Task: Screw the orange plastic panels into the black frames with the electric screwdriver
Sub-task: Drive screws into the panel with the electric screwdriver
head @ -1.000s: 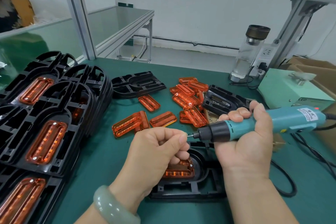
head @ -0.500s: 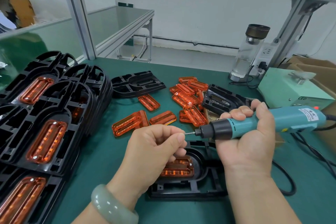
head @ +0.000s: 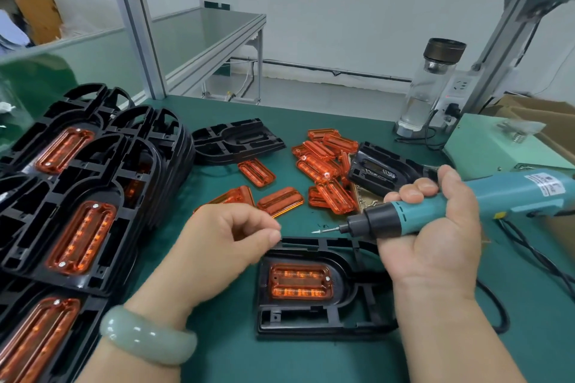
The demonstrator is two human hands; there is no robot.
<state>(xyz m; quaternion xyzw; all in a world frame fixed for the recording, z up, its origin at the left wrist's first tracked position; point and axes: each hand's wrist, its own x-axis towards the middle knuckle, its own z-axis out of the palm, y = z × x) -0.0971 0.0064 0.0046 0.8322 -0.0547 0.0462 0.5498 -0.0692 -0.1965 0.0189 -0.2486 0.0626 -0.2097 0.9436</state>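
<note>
A black frame (head: 311,320) lies on the green mat in front of me, with an orange panel (head: 300,281) seated in it. My right hand (head: 435,242) grips the teal electric screwdriver (head: 485,196), held nearly level above the frame's far edge. A small screw sits on the screwdriver's bit tip (head: 319,231). My left hand (head: 227,246) hovers to the left of the bit with its fingers curled and its thumb against the forefinger. Nothing shows between them.
Stacks of assembled frames (head: 77,211) fill the left side. An empty black frame (head: 236,140), loose orange panels (head: 326,165) and another black part (head: 379,169) lie behind. At the right stand a glass bottle (head: 432,87), a green power box (head: 497,146) and the screwdriver's cable (head: 529,252).
My left hand has drawn back to the left, away from the bit tip it was touching. A screw now sits on the bit. The orange panel in the frame is uncovered.
</note>
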